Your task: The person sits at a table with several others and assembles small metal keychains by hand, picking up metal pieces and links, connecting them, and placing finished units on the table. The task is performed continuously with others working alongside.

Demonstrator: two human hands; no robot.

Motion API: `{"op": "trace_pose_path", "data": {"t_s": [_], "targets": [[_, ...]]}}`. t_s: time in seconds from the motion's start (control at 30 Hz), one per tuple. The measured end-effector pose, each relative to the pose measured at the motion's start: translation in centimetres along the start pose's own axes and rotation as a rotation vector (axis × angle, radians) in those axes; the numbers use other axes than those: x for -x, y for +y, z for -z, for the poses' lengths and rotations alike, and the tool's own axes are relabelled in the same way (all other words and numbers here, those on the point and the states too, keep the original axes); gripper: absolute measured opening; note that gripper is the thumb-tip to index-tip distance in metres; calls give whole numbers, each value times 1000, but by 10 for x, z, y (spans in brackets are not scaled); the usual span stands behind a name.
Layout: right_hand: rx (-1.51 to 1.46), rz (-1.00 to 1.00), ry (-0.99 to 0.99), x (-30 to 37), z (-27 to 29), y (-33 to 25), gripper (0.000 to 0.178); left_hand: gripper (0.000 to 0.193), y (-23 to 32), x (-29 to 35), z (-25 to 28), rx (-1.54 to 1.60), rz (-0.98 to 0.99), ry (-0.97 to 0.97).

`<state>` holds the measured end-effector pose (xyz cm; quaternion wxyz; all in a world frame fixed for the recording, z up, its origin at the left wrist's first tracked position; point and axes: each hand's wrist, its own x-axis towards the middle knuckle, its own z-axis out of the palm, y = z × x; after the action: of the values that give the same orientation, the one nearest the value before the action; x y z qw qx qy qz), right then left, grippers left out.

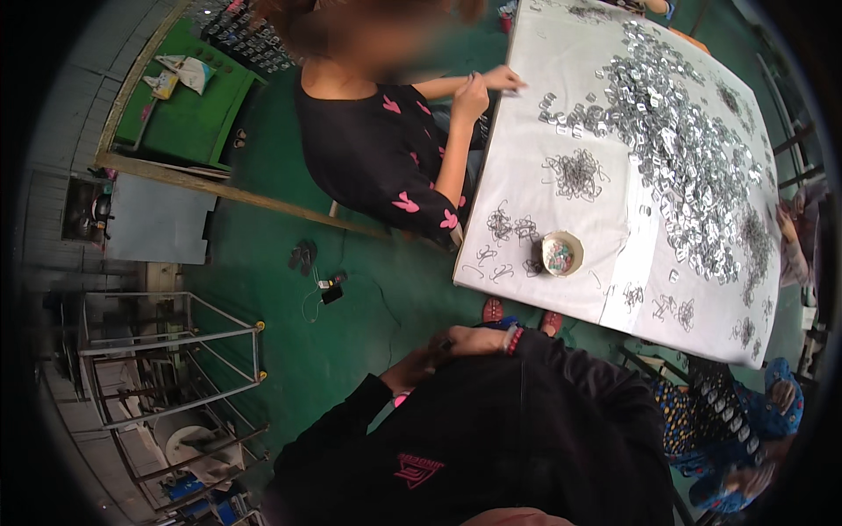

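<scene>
My right hand (474,340), with a red bead bracelet at its wrist, is held in front of my black jacket. Close against it is my left hand (410,372), in shadow. The fingers of both look closed, and a small dark patch shows between them; whatever they hold cannot be made out. Beyond my hands stands a table with a white cover (535,298). On its near part sits a round tub (562,254) with small pale and coloured pieces inside. Thin dark wire hooks (576,174) lie in bunches around it.
A large heap of small metal pieces (667,131) spreads over the table. A co-worker in a black top (360,149) sits at its left side; others are at the right edge. A metal rack (175,337) stands at left. A cable and a dark phone-like object (332,294) lie on the green floor.
</scene>
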<state>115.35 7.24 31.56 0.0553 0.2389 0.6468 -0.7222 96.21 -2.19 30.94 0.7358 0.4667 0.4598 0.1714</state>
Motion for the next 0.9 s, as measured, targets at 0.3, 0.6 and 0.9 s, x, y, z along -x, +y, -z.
{"op": "trace_pose_path", "data": {"t_s": [0.3,0.6,0.9], "targets": [[-555,139,5,54,-5,39,56,43,37,13,-35,-289,153,102],[-672,209,129,56,-9,49,47,37,47,-23,-23,-716,-26,-26],[-1232,212,989,235,10,20,33,38,51,-14,2,-758,34,-212]]}}
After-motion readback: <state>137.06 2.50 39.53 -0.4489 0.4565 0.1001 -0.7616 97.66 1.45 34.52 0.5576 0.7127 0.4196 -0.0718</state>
